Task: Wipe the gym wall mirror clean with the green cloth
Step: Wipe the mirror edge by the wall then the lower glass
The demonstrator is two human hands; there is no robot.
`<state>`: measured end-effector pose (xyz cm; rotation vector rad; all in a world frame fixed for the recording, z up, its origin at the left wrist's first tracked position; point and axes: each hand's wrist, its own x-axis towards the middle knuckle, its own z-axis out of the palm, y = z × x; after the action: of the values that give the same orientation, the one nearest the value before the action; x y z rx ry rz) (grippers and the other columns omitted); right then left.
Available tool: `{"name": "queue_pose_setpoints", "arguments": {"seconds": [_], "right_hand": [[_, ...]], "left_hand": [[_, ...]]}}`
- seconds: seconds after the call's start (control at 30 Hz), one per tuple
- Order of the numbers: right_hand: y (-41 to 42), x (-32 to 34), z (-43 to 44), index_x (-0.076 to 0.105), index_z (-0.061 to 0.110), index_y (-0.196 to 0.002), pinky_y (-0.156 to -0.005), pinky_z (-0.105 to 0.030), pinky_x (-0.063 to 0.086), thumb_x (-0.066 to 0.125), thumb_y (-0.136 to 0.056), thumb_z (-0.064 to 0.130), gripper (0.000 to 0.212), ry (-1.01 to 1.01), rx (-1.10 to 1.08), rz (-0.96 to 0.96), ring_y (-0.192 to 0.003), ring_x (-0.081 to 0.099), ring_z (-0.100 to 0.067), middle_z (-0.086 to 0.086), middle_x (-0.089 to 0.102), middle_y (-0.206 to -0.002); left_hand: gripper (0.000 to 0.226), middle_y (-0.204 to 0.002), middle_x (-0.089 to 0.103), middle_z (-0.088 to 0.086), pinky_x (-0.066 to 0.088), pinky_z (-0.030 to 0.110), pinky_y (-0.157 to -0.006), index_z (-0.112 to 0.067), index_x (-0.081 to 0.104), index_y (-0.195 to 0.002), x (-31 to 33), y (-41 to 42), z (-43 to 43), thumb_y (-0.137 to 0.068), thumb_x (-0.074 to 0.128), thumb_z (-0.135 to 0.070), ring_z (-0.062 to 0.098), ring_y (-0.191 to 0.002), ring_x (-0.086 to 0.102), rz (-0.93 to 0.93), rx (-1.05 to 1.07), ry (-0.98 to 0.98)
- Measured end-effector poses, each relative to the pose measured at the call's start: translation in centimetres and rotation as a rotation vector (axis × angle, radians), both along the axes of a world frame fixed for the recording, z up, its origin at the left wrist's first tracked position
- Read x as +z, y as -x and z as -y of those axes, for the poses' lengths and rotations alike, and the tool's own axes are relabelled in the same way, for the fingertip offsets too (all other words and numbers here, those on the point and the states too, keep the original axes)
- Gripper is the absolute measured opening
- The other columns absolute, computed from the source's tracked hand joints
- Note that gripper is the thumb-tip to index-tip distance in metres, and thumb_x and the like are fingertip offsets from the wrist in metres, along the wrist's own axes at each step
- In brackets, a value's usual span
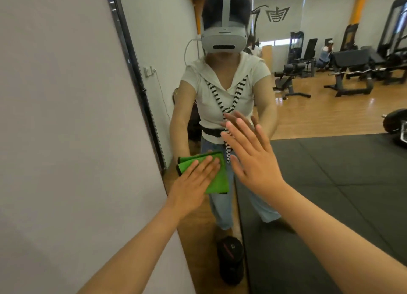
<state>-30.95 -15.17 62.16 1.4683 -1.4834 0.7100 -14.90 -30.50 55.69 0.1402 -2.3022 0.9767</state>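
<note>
The wall mirror (308,122) fills the middle and right of the head view and reflects me and the gym behind. A folded green cloth (217,180) lies flat against the glass low down, near the mirror's left edge. My left hand (193,183) presses on the cloth with straight fingers spread over it. My right hand (253,159) is flat on the bare glass just right of the cloth, fingers straight and apart, meeting its own reflection.
A grey wall (66,117) stands to the left, ending at the mirror's dark frame (141,84). The glass reflects black floor mats (330,183), wooden floor and weight benches (350,73). A dark round object (230,260) sits on the floor below.
</note>
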Motion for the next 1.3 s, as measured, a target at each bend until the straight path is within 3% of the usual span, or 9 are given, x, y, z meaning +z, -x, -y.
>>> {"name": "queue_pose_setpoints", "arguments": {"seconds": [0.17, 0.37, 0.53, 0.6, 0.7, 0.9, 1.0, 1.2, 1.3], "right_hand": [[2.9, -0.8, 2.0, 0.037, 0.015, -0.153, -0.125, -0.044, 0.009, 0.035, -0.105, 0.022, 0.048, 0.041, -0.118, -0.146, -0.151, 0.023, -0.022, -0.004, 0.031, -0.161], [3.9, -2.0, 3.5, 0.033, 0.016, -0.156, -0.123, -0.047, 0.015, 0.04, -0.098, 0.022, 0.058, 0.124, -0.186, -0.248, -0.152, 0.02, -0.023, -0.004, 0.025, -0.163], [4.2, -1.9, 3.7, 0.033, 0.016, -0.156, -0.124, -0.046, 0.014, 0.042, -0.097, 0.023, 0.06, 0.127, -0.192, -0.275, -0.152, 0.021, -0.023, -0.004, 0.025, -0.163], [4.2, -1.9, 3.7, 0.035, 0.016, -0.155, -0.123, -0.046, 0.014, 0.042, -0.096, 0.023, 0.06, 0.125, -0.196, -0.274, -0.152, 0.021, -0.022, -0.005, 0.028, -0.162], [4.1, -1.8, 3.7, 0.037, 0.016, -0.154, -0.123, -0.046, 0.015, 0.042, -0.096, 0.023, 0.059, 0.127, -0.192, -0.273, -0.152, 0.022, -0.022, -0.005, 0.03, -0.161], [3.9, -1.7, 3.7, 0.038, 0.016, -0.154, -0.122, -0.047, 0.017, 0.043, -0.096, 0.022, 0.058, 0.133, -0.185, -0.26, -0.152, 0.021, -0.022, -0.005, 0.032, -0.16], [3.9, -1.6, 3.7, 0.038, 0.016, -0.153, -0.123, -0.046, 0.016, 0.043, -0.096, 0.022, 0.058, 0.151, -0.191, -0.266, -0.152, 0.021, -0.022, -0.005, 0.032, -0.16], [3.9, -1.6, 3.6, 0.035, 0.015, -0.155, -0.123, -0.047, 0.015, 0.042, -0.097, 0.023, 0.059, 0.144, -0.204, -0.275, -0.152, 0.022, -0.023, -0.005, 0.03, -0.161], [3.9, -1.6, 3.7, 0.033, 0.016, -0.156, -0.124, -0.046, 0.013, 0.042, -0.097, 0.023, 0.06, 0.134, -0.211, -0.28, -0.152, 0.02, -0.023, -0.005, 0.028, -0.161]], "left_hand": [[0.092, -0.167, -0.005, 0.008, -0.001, 0.04, -0.125, -0.007, 0.0, -0.159, 2.0, -5.1, 5.0, -0.079, 0.044, -0.012, 0.023, -0.154, -0.005, -0.011, 0.083, 0.104], [0.092, -0.167, -0.013, 0.001, -0.002, 0.038, -0.125, -0.011, -0.002, -0.159, 8.4, -3.2, 5.0, -0.086, 0.053, -0.011, 0.018, -0.154, -0.007, -0.3, -0.027, -0.083], [0.066, -0.162, 0.014, 0.014, -0.001, 0.038, -0.125, -0.003, 0.015, -0.155, 12.9, -1.4, 5.3, -0.099, 0.047, -0.016, 0.014, -0.152, -0.01, -0.56, -0.096, -0.23], [0.067, -0.166, 0.004, 0.008, -0.002, 0.039, -0.125, -0.006, 0.011, -0.156, 12.0, -0.6, 5.2, -0.1, 0.046, -0.017, 0.013, -0.152, -0.01, -0.592, -0.146, -0.247], [0.082, -0.167, -0.013, -0.004, -0.004, 0.038, -0.125, -0.015, -0.002, -0.159, 8.1, -0.3, 5.4, -0.095, 0.048, -0.013, 0.015, -0.154, -0.008, -0.5, -0.171, -0.167], [0.092, -0.168, -0.008, 0.002, 0.0, 0.037, -0.125, -0.01, 0.001, -0.16, -1.7, -5.2, 6.4, -0.077, 0.041, -0.007, 0.018, -0.154, -0.002, -0.018, -0.054, 0.027], [0.092, -0.168, -0.005, -0.001, 0.003, 0.036, -0.125, -0.012, 0.003, -0.16, -0.2, -6.9, 7.3, -0.077, 0.043, -0.002, 0.016, -0.154, 0.001, 0.061, -0.092, 0.037], [0.071, -0.165, -0.003, 0.0, -0.003, 0.039, -0.125, -0.006, 0.012, -0.156, 10.4, -3.6, 5.7, -0.092, 0.041, 0.005, 0.016, -0.153, -0.007, -0.504, -0.196, -0.397], [0.078, -0.166, -0.015, -0.006, -0.006, 0.039, -0.125, -0.017, -0.004, -0.159, 9.4, -1.9, 5.2, -0.096, 0.041, -0.009, 0.015, -0.153, -0.01, -0.537, -0.194, -0.373]]}}
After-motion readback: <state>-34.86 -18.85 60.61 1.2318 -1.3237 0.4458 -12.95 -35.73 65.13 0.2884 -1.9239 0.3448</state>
